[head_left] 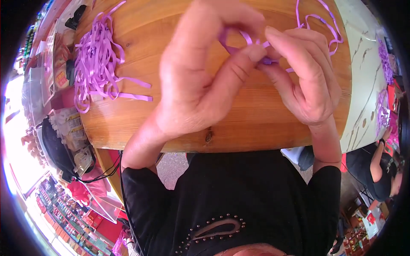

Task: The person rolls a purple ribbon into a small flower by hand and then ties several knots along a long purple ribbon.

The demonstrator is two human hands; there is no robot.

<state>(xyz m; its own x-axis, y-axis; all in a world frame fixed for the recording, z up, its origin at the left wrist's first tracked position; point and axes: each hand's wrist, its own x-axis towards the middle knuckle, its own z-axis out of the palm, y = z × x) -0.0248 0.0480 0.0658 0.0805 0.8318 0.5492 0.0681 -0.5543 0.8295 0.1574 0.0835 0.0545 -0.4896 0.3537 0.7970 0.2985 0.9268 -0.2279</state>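
Observation:
Above the wooden table, both my hands meet at a purple ribbon point(232, 48). My left hand point(196, 81) pinches it between thumb and fingers, with a loop of the ribbon bowed out past the thumb tip. Close against it, my right hand point(305, 72) grips the ribbon with thumb and forefinger. A small darker purple bunch, perhaps a knot, shows between the fingertips; its exact shape is partly hidden by them. More purple ribbon point(337, 34) trails over the table beyond my right hand.
A heap of purple ribbons point(96, 59) lies at the left of the wooden table point(252, 132). On the right stands a white marbled table point(363, 85) with more purple ribbon along its far side. Another person point(376, 170) sits there. Plastic-wrapped goods point(70, 128) crowd the left side.

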